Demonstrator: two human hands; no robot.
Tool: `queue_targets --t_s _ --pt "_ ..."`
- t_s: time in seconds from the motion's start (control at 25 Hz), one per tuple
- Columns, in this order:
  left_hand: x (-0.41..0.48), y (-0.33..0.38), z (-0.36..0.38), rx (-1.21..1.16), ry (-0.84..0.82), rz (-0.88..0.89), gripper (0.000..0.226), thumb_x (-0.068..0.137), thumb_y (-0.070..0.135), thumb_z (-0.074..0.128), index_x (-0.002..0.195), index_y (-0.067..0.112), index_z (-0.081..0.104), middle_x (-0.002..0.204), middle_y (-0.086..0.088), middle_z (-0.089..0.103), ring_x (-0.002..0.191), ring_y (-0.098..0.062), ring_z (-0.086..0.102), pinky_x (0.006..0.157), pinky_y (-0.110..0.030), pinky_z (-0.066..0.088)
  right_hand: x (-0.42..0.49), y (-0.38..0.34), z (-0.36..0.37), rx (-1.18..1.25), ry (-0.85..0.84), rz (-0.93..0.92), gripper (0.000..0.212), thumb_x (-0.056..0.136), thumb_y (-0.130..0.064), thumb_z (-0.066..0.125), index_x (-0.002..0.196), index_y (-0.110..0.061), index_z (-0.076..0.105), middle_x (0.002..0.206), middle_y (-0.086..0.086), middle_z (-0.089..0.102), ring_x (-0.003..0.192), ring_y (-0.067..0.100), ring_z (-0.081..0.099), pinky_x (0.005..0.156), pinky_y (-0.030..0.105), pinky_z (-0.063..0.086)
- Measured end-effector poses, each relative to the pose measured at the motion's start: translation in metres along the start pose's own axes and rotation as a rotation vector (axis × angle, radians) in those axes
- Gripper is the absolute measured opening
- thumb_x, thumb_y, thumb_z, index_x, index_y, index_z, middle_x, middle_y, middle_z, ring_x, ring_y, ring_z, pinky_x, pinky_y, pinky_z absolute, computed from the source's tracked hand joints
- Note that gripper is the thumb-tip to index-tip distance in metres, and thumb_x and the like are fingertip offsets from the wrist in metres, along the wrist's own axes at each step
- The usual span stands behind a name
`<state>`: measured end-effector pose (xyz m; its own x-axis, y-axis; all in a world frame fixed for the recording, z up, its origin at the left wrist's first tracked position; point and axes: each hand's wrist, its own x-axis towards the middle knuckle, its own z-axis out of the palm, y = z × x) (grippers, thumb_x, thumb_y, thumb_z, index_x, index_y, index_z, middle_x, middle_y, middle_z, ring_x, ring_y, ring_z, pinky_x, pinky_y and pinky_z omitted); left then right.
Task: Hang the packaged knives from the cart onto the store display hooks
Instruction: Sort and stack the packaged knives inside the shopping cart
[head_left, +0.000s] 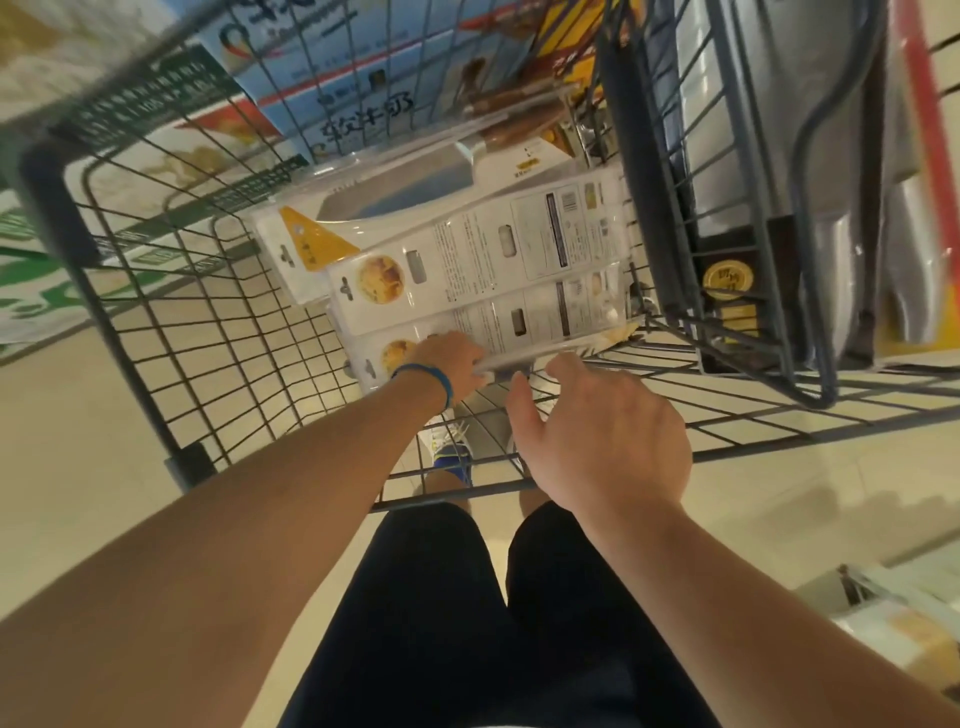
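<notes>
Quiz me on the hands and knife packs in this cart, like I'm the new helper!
1. True or false: the right hand wears the blue wristband.
2. The triangle label on the white plastic knife pack with its blade showing is: A yellow, B green, C red.
3. Fill in: the left hand is on the nearest knife pack, inside the grey wire ___.
Key: 1 false; 2 A; 3 cart.
</notes>
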<state>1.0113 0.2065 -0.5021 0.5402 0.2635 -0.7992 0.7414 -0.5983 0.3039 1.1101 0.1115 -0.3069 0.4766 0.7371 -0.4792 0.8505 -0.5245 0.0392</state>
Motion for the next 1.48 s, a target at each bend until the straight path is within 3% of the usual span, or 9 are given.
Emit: queue_targets --t_s 0.12,0.28,0.48,0.64,0.84,1.04,1.24,1.36,1.48 --pt "-0.021 -0.017 -0.003 -0.080 0.074 0.045 0.036 0.101 0.049 0.046 0.114 0.020 0.061 0.106 -0.004 0.063 0.097 -0.025 0.062 0.080 -0.034 0.050 0.000 -0.002 -0.001 -0.007 0.003 -0.004 0.064 0.090 -0.067 0.019 0.102 -0.028 0.069 0.062 -0.009 0.047 0.057 0.014 0.044 0.050 0.027 0.029" --pt "-0.053 -0.051 -0.048 -0.231 0.304 -0.005 0.029 0.090 0.064 0.046 0.083 0.036 0.052 0.075 0.010 0.055 0.070 -0.013 0.057 0.054 -0.023 0.037 -0.001 -0.004 -0.003 -0.026 0.006 -0.012 0.065 0.090 -0.067 0.017 0.100 -0.029 0.070 0.061 -0.008 0.043 0.056 0.015 0.041 0.049 0.027 0.026" --pt "-0.053 -0.096 -0.120 -0.739 0.328 -0.083 0.042 0.090 0.065 0.058 0.093 0.024 0.067 0.068 0.005 0.055 0.052 -0.008 0.049 0.042 -0.018 0.038 -0.002 -0.005 -0.006 -0.028 -0.005 -0.023 0.063 0.091 -0.068 0.019 0.098 -0.030 0.069 0.057 -0.010 0.038 0.051 0.012 0.038 0.044 0.021 0.013" --pt "-0.046 -0.056 -0.085 -1.047 0.158 -0.131 0.028 0.089 0.054 0.064 0.089 0.027 0.068 0.083 -0.001 0.064 0.072 -0.018 0.058 0.067 -0.029 0.044 -0.002 -0.004 -0.005 -0.039 0.006 -0.026 0.066 0.090 -0.067 0.017 0.098 -0.030 0.071 0.058 -0.008 0.041 0.053 0.015 0.040 0.044 0.023 0.017" --pt "-0.049 -0.030 -0.055 -0.873 0.509 -0.281 0.046 0.091 0.049 0.059 0.064 0.011 0.057 0.063 -0.003 0.052 0.062 -0.021 0.052 0.051 -0.028 0.035 -0.002 -0.003 -0.004 -0.052 0.001 -0.030 0.067 0.089 -0.066 0.015 0.099 -0.029 0.070 0.058 -0.007 0.043 0.054 0.017 0.040 0.045 0.026 0.017" --pt "-0.073 -0.029 -0.072 -0.802 0.850 -0.206 0.057 0.086 0.069 0.052 0.059 0.020 0.041 0.047 0.006 0.040 0.043 -0.009 0.038 0.042 -0.029 0.029 -0.001 -0.002 -0.003 -0.024 -0.015 -0.020 0.070 0.089 -0.066 0.012 0.099 -0.029 0.070 0.060 -0.007 0.047 0.055 0.016 0.044 0.047 0.027 0.029" --pt "-0.063 -0.008 -0.077 -0.532 0.759 -0.274 0.031 0.094 0.057 0.049 0.086 0.031 0.036 0.071 0.003 0.058 0.061 -0.022 0.050 0.048 -0.027 0.025 0.000 0.000 -0.002 -0.011 -0.033 -0.017 0.065 0.091 -0.067 0.016 0.106 -0.031 0.068 0.064 -0.008 0.046 0.060 0.016 0.044 0.049 0.028 0.032" --pt "-0.055 0.012 -0.071 -0.795 0.702 -0.341 0.036 0.095 0.049 0.053 0.083 0.019 0.038 0.075 -0.007 0.059 0.069 -0.032 0.059 0.046 -0.035 0.036 0.000 0.000 -0.001 -0.009 -0.056 -0.025 0.073 0.087 -0.069 0.007 0.106 -0.032 0.067 0.066 -0.008 0.047 0.061 0.017 0.045 0.049 0.029 0.032" --pt "-0.047 0.040 -0.062 -1.360 0.629 -0.366 0.039 0.093 0.038 0.064 0.090 0.002 0.048 0.081 -0.009 0.059 0.076 -0.028 0.065 0.068 -0.048 0.060 0.001 0.000 -0.001 0.002 -0.070 -0.028 0.073 0.086 -0.068 0.006 0.104 -0.032 0.066 0.066 -0.007 0.055 0.061 0.018 0.048 0.051 0.029 0.033"
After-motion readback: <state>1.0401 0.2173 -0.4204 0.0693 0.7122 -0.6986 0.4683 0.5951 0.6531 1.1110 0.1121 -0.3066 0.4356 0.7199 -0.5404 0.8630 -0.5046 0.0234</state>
